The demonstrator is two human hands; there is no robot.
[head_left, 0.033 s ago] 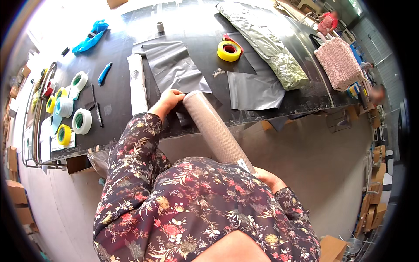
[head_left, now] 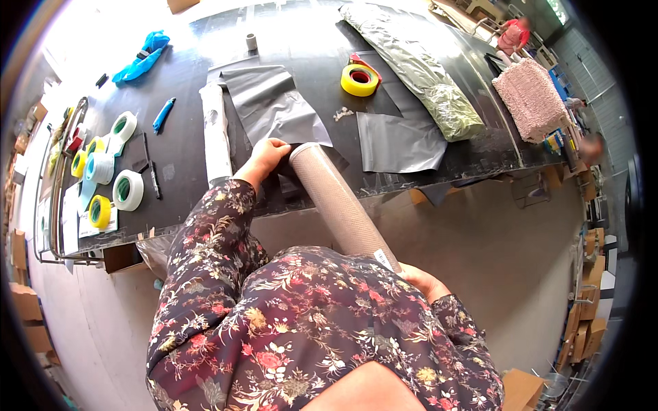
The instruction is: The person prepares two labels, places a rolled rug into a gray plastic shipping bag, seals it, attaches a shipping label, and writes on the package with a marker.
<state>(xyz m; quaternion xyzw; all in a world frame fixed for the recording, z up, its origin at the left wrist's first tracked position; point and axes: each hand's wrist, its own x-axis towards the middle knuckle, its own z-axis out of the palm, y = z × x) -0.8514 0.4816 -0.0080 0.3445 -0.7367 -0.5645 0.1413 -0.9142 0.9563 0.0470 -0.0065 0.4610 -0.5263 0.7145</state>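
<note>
A long beige roll of mesh-textured material [head_left: 339, 198], wrapped in clear film, slants from the table edge down against my body. My right hand [head_left: 423, 281] is closed round its lower end, beside a small white label; part of that hand is hidden by the roll and my sleeve. At the roll's upper end, my left hand [head_left: 267, 156] pinches the near edge of a grey plastic bag [head_left: 274, 106] lying on the table. Dark film shows under the left hand. The roll's top end is next to the bag's edge, and I cannot tell whether it is inside.
On the black table [head_left: 199, 68] lie a white roll [head_left: 216, 130], a yellow tape dispenser [head_left: 360, 79], another grey bag [head_left: 397, 142] and a long wrapped bundle [head_left: 418, 75]. Several tape rolls [head_left: 128, 190] and a black pen [head_left: 151, 168] are left. A pink textured stack [head_left: 531, 99] and a person [head_left: 513, 35] are far right.
</note>
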